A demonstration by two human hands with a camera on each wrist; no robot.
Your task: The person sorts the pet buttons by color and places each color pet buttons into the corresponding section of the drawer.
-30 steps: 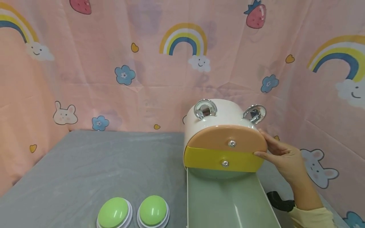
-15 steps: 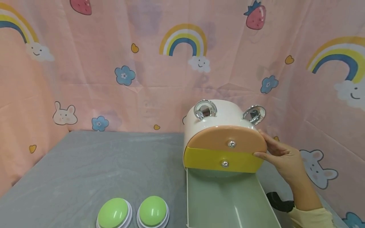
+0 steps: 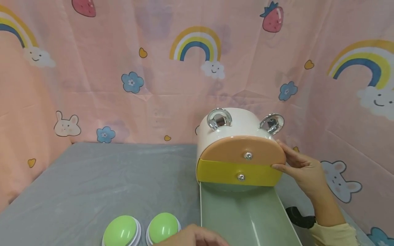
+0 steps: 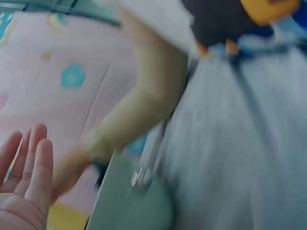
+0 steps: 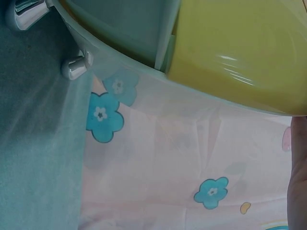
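Observation:
A small white drawer cabinet (image 3: 243, 121) with chrome ear-like rings stands on the table. Its orange top drawer (image 3: 221, 150) and yellow middle drawer (image 3: 218, 171) are closed. The green bottom drawer (image 3: 231, 208) is pulled out towards me, and its visible inside holds nothing. My right hand (image 3: 304, 174) grips the cabinet's right edge, thumb on the front and fingers along the side. At the bottom of the head view, my left hand (image 3: 194, 237) is partly cut off beside the green drawer; its extended fingers (image 4: 44, 165) show in the left wrist view.
Two green domes on white bases, a left one (image 3: 120, 230) and a right one (image 3: 163, 227), sit left of the drawer. The grey-covered table (image 3: 123, 177) meets a patterned pink curtain (image 3: 172, 112) behind the cabinet. A black band (image 3: 300, 218) is at my right wrist.
My left hand has come into the head view from below, near the right green dome and the drawer. The right hand stays on the cabinet. The whole view has shifted slightly.

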